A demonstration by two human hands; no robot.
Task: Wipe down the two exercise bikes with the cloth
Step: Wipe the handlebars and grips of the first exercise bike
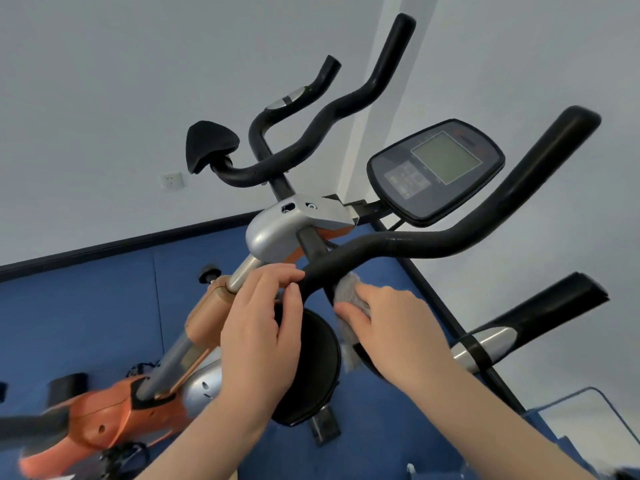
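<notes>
An orange and silver exercise bike (pixel 104 420) fills the middle of the view, with black foam handlebars (pixel 408 247) and a console (pixel 436 168) at the upper right. My left hand (pixel 263 334) grips the handlebar near its centre bend, fingers curled over the black tube. My right hand (pixel 391 327) presses a grey cloth (pixel 346 289) against the underside of the same bar, just right of my left hand. Part of the cloth hangs down below my fingers. A second bike's black handle (pixel 540 313) with a silver sensor shows at the right.
A round black pad (pixel 311 368) sits below my hands. The floor is blue (pixel 86 323), meeting white walls at a dark skirting strip. A wall socket (pixel 172 181) is at the left. A blue-edged panel (pixel 588 420) stands at the bottom right.
</notes>
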